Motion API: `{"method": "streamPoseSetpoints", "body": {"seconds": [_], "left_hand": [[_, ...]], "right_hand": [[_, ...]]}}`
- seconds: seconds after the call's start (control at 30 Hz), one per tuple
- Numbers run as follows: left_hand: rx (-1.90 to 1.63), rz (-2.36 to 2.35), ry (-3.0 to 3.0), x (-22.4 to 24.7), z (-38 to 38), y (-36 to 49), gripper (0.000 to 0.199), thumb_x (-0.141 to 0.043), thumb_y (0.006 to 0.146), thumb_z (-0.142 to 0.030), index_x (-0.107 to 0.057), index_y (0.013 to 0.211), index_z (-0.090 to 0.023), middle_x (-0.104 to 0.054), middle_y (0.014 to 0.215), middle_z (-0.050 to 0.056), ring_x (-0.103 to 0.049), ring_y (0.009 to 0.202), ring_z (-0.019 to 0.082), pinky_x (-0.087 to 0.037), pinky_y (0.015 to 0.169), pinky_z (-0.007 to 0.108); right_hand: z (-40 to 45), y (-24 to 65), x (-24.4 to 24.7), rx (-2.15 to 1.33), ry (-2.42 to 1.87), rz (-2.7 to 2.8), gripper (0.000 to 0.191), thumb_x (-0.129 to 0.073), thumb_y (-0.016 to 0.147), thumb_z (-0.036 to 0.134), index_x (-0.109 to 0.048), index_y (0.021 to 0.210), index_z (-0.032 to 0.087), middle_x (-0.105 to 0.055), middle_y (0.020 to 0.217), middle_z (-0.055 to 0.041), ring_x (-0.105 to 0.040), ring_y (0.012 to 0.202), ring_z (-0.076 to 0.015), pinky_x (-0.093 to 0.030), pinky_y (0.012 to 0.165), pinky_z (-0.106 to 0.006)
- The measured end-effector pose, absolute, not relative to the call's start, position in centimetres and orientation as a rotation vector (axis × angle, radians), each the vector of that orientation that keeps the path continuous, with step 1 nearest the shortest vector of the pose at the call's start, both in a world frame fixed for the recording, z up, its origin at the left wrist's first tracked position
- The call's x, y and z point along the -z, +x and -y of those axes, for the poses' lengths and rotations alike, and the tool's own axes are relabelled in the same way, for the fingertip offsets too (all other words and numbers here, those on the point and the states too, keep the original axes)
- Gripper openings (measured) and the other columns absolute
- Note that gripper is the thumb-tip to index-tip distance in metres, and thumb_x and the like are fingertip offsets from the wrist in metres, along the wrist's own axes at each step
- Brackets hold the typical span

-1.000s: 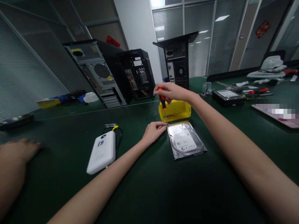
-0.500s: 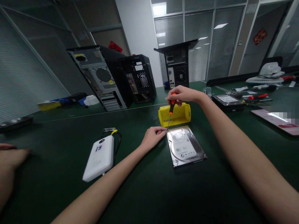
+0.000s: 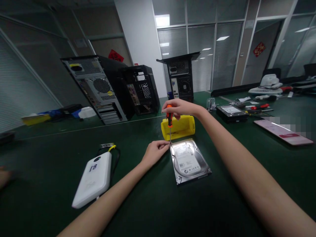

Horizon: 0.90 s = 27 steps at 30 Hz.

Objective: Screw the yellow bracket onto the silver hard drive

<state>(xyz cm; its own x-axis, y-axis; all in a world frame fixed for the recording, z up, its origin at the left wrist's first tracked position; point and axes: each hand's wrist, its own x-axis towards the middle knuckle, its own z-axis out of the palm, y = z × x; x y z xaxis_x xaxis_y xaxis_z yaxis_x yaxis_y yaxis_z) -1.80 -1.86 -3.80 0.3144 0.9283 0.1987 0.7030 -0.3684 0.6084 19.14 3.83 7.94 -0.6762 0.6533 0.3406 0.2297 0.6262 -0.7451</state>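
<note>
A silver hard drive [image 3: 189, 162] with a white label lies flat on the green table. My right hand [image 3: 181, 107] grips the orange-and-black handle of a screwdriver [image 3: 170, 122] from above. The screwdriver stands nearly upright, its tip at the drive's far left corner. At that same corner my left hand [image 3: 155, 152] is closed, thumb and fingers pressed together beside the tip. Whatever may be between those fingertips is too small to make out. Just behind the drive, a yellow plastic bin [image 3: 191, 124] lies with its opening facing me; a few tiny bits show inside.
A white power bank [image 3: 95, 177] marked 18 lies left of my left forearm. Computer cases [image 3: 113, 85] stand at the back. To the right are another hard drive [image 3: 230, 113], tools and a phone [image 3: 283, 131]. Another person's hand [image 3: 4, 177] shows at the left edge.
The screwdriver has gone from slightly tilted to nearly upright, its tip still at the drive's corner. The whole view has shifted a little. The other person's hand has mostly left the frame.
</note>
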Motion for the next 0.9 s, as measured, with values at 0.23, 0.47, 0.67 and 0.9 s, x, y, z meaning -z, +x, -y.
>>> {"method": "streamPoseSetpoints", "body": {"seconds": [0.23, 0.47, 0.67, 0.9], "left_hand": [[-0.740, -1.451, 2.170, 3.5, 1.9, -1.6, 0.041, -0.051, 0.079, -0.043, -0.072, 0.099, -0.015, -0.063, 0.065, 0.003, -0.052, 0.061, 0.017, -0.035, 0.057, 0.025], [-0.741, -1.451, 2.182, 3.9, 1.6, -2.0, 0.039, -0.050, 0.079, -0.042, -0.072, 0.099, -0.017, -0.058, 0.059, 0.001, -0.049, 0.058, 0.016, -0.033, 0.056, 0.025], [-0.743, -1.449, 2.180, 3.8, 1.8, -1.9, 0.040, -0.050, 0.079, -0.042, -0.073, 0.099, -0.016, -0.061, 0.062, 0.002, -0.050, 0.059, 0.017, -0.035, 0.058, 0.025], [-0.740, -1.437, 2.181, 3.7, 1.6, -2.0, 0.039, -0.050, 0.079, -0.042, -0.073, 0.098, -0.017, -0.055, 0.058, 0.000, -0.048, 0.057, 0.016, -0.035, 0.058, 0.025]], "right_hand": [[-3.3, 18.9, -8.1, -0.804, -0.761, 2.256, 0.034, -0.056, 0.081, 0.047, -0.055, 0.081, 0.013, -0.054, 0.064, 0.0011, -0.051, 0.046, -0.0039, -0.044, 0.044, -0.016], [-3.7, 18.0, -8.1, -0.805, -0.729, 2.269, 0.039, -0.038, 0.091, 0.043, -0.057, 0.080, 0.012, -0.056, 0.062, -0.0009, -0.052, 0.045, -0.0054, -0.043, 0.044, -0.016], [-3.5, 17.6, -8.3, -0.878, -0.705, 2.296, 0.037, -0.036, 0.092, 0.040, -0.059, 0.087, 0.011, -0.061, 0.073, -0.0043, -0.055, 0.051, -0.0059, -0.045, 0.048, -0.017], [-2.6, 16.9, -8.4, -0.849, -0.662, 2.309, 0.043, -0.049, 0.082, 0.055, -0.058, 0.084, 0.014, -0.058, 0.071, -0.0016, -0.054, 0.054, -0.0055, -0.047, 0.052, -0.017]]}}
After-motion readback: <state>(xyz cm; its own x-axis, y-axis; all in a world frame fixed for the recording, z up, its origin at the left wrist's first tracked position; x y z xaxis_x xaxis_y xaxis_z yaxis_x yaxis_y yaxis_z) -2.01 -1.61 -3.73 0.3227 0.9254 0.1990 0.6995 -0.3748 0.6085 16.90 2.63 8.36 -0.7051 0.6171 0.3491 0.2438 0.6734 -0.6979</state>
